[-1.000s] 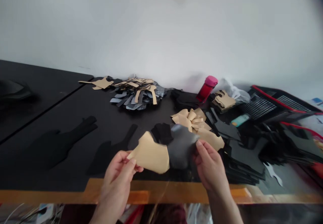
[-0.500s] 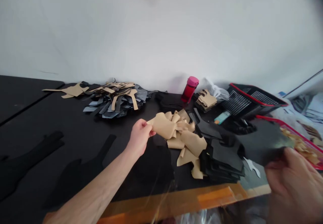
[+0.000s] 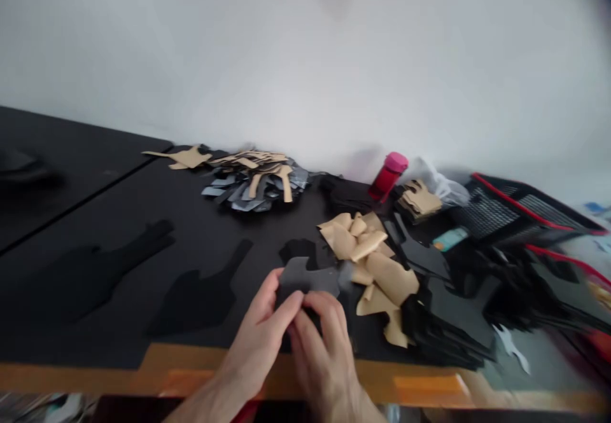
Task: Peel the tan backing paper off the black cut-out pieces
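A small dark grey cut-out piece with a notched edge is held in front of me by both hands, just above the table's near side. My left hand pinches it from the left, thumb on top. The fingers of my right hand are bent over its lower edge, close to my left thumb. Right behind the hands lies a loose heap of curled tan paper pieces. A stack of black cut-out pieces sits to the right of that heap.
Large black cut-outs lie flat on the left. Farther back are a pile of tan and grey strips, a pink bottle and tan pieces. A black mesh basket and a white piece are at right.
My left hand has let go of the tan paper piece and moved nearer. My right hand has come in from the far right to meet it. The view has turned left.
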The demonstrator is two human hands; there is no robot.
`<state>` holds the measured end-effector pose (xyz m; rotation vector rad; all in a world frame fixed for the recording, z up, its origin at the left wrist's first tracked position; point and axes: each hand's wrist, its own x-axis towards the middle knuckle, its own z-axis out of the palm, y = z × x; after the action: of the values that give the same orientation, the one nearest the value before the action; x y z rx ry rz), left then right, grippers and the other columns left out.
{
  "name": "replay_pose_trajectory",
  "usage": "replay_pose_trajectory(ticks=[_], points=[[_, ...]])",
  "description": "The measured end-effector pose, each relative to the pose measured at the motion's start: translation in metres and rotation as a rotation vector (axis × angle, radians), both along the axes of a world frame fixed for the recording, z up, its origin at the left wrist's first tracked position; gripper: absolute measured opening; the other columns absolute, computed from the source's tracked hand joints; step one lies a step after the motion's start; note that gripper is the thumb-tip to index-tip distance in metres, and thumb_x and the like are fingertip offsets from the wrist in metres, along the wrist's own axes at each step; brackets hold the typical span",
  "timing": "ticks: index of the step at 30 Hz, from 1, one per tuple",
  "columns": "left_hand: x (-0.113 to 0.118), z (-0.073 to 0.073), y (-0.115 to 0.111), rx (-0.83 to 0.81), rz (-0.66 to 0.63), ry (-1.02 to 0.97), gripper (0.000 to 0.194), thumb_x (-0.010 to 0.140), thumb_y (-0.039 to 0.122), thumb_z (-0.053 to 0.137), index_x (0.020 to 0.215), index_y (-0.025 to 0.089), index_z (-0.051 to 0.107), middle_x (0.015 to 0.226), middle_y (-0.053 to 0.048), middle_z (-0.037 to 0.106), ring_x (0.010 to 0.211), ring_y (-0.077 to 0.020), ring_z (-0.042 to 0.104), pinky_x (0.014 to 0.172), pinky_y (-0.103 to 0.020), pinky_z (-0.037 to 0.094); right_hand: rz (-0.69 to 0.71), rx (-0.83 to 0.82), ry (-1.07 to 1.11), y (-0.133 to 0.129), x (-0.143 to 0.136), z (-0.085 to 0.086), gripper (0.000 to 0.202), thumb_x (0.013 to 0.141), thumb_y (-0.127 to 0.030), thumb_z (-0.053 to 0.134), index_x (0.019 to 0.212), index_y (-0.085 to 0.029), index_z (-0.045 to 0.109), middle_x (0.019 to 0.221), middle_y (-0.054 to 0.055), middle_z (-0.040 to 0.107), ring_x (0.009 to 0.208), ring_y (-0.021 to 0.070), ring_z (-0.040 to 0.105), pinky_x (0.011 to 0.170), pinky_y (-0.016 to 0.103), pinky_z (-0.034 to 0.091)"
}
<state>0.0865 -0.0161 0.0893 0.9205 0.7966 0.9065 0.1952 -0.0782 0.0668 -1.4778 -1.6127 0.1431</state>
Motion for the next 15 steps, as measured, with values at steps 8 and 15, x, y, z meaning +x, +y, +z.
replay_pose_trajectory(ticks=[8, 15], points=[[-0.115, -0.035, -0.021, -0.164, 0.364, 0.011, 0.035, 0.080, 0.030, 0.061, 0.114, 0.023, 0.057, 0.110, -0.006, 0.067, 0.105, -0.0234, 0.061, 0.093, -0.037, 0.047, 0.143, 0.013, -0.030, 0.022, -0.049, -0.024, 0.025, 0.086, -0.017, 0.053, 0.108, -0.025, 0.063, 0.111, 0.010, 0.052, 0.098, 0.0231, 0.057, 0.078, 0.036, 0.054], [-0.150, -0.049, -0.034, -0.022, 0.381, 0.380, 0.043, 0.084, 0.034, 0.056, 0.125, 0.024, 0.047, 0.110, -0.006, 0.066, 0.101, -0.0201, 0.062, 0.087, -0.032, 0.048, 0.335, -0.161, 0.159, 0.031, -0.082, -0.027, 0.020, 0.089, -0.020, 0.051, 0.105, -0.023, 0.063, 0.092, 0.006, 0.063, 0.081, 0.0172, 0.065, 0.062, 0.022, 0.054]])
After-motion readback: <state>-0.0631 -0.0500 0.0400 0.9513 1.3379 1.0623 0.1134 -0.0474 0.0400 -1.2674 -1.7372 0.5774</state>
